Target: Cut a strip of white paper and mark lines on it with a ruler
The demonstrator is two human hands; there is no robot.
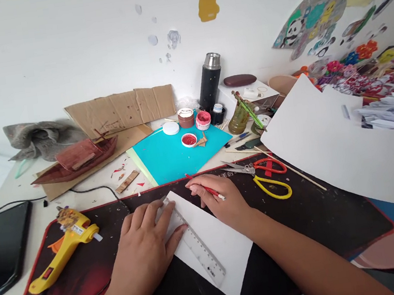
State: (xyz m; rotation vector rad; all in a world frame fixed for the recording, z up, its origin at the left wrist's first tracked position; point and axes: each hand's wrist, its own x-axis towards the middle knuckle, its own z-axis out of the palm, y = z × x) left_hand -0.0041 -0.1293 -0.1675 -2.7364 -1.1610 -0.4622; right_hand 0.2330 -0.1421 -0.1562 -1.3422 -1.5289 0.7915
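Note:
A sheet of white paper (pixel 228 240) lies on the dark desk mat, turned at an angle to me. Across it rests a clear plastic ruler (pixel 202 249). My left hand (pixel 144 238) is spread over the ruler's upper part, thumb and fingertips pressing it down on the paper. In my right hand (pixel 218 195) is a red pencil (pixel 212 191), pinched between the fingers just above the paper's right edge. The pencil's eraser end points towards me and right, and its other end sticks out beyond my fingers at upper left.
A yellow glue gun (pixel 61 254) lies left on the mat (pixel 272 264), scissors (pixel 259 173) at upper right. Behind are a brown model boat (pixel 77 159), paint pots (pixel 186 118) on a blue sheet (pixel 161 157) and a black flask (pixel 210 84). Large white paper (pixel 343 146) overhangs the right side.

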